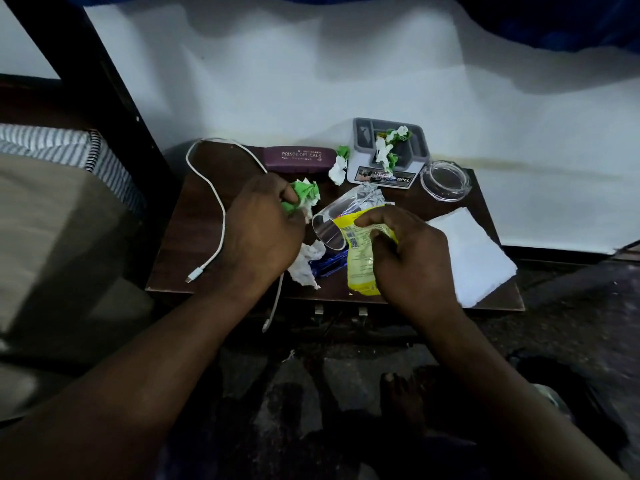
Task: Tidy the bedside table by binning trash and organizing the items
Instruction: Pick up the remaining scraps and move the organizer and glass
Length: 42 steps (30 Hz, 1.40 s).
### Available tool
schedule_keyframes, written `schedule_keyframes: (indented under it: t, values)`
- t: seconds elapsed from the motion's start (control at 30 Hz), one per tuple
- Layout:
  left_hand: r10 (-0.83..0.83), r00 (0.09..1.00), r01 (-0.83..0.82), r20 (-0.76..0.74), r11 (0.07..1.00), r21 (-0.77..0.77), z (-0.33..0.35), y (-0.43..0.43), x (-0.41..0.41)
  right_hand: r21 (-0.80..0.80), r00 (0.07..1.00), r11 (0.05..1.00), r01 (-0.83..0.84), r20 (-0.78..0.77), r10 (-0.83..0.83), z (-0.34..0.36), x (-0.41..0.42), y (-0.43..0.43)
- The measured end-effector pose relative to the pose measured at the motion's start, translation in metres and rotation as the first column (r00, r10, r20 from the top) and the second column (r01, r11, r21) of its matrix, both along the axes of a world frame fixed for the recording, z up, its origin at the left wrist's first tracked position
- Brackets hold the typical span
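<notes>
Left hand (263,230): curled round a paper wad (304,195), mid-desk (194,258).
Right hand (412,258): pinches a yellow wrapper (360,268) near the front edge.
Between: tipped glass (329,226).
Around: cable (214,202) at left edge; glasses case (299,159), organizer (391,157) and ashtray (445,181) along back edge; napkin (474,258) at right front corner.

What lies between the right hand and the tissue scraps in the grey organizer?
A tipped-over glass and foil lie between the right hand and the tissue scraps in the grey organizer; that hand grips a yellow wrapper.
</notes>
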<state>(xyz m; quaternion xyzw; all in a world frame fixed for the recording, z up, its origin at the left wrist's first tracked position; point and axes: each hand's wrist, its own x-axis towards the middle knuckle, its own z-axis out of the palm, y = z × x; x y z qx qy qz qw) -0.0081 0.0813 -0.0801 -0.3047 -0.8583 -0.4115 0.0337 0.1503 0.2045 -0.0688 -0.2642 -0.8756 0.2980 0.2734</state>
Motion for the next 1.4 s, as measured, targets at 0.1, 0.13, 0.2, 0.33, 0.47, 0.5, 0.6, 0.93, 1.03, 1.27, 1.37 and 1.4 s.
schedule_keyframes:
  t: [0.1, 0.13, 0.2, 0.33, 0.47, 0.5, 0.6, 0.93, 1.03, 1.27, 1.37, 1.4]
  values:
    - [0.060, 0.991, -0.070, 0.121, 0.994, 0.081, 0.004, 0.001, -0.004, -0.028, 1.000, 0.999, -0.021, 0.018, 0.021, 0.000, 0.000, -0.002]
    - [0.068, 0.983, -0.083, 0.170, 0.993, 0.088, 0.005, 0.001, -0.007, -0.031, 0.999, 0.999, -0.036, 0.012, 0.036, 0.001, 0.000, -0.003]
    - [0.079, 0.961, -0.109, 0.263, 0.989, 0.101, 0.006, 0.001, -0.012, -0.025, 0.998, 0.998, -0.059, -0.007, 0.059, 0.002, -0.001, -0.003]
    - [0.031, 0.956, -0.067, 0.293, 0.991, 0.115, 0.005, -0.001, -0.020, -0.021, 0.996, 0.996, -0.087, -0.018, 0.087, 0.001, -0.005, -0.004]
    - [0.015, 0.937, -0.061, 0.350, 0.991, 0.120, 0.005, -0.007, -0.023, -0.176, 0.998, 0.983, -0.054, -0.033, 0.049, 0.005, -0.014, -0.013]
    - [0.002, 0.932, -0.051, 0.362, 0.991, 0.126, 0.006, -0.008, -0.023, -0.225, 0.998, 0.973, -0.050, -0.038, 0.043, 0.008, -0.016, -0.016]
    - [-0.057, 0.937, 0.016, 0.346, 0.992, 0.123, 0.011, -0.012, -0.016, -0.292, 0.998, 0.954, -0.065, 0.003, 0.069, 0.012, -0.026, -0.025]
    - [0.012, 0.945, 0.053, 0.326, 0.981, -0.188, 0.012, -0.026, -0.040, -0.144, 0.907, 0.984, -0.105, 0.392, 0.154, -0.006, -0.046, -0.038]
    - [-0.067, 0.955, 0.159, 0.289, 0.937, -0.311, 0.004, -0.032, -0.048, -0.072, 0.873, 0.976, -0.204, 0.438, 0.215, -0.010, -0.048, -0.042]
    - [-0.217, 0.924, 0.362, 0.316, 0.762, -0.537, -0.024, -0.041, -0.047, -0.082, 0.824, 0.955, -0.284, 0.488, 0.287, -0.008, -0.055, -0.052]
    - [-0.296, 0.910, 0.415, 0.291, 0.663, -0.624, -0.025, -0.040, -0.042, -0.082, 0.830, 0.954, -0.287, 0.477, 0.290, -0.009, -0.054, -0.051]
    - [-0.296, 0.916, 0.401, 0.272, 0.653, -0.643, -0.026, -0.040, -0.041, -0.079, 0.830, 0.955, -0.287, 0.477, 0.290, -0.010, -0.054, -0.050]
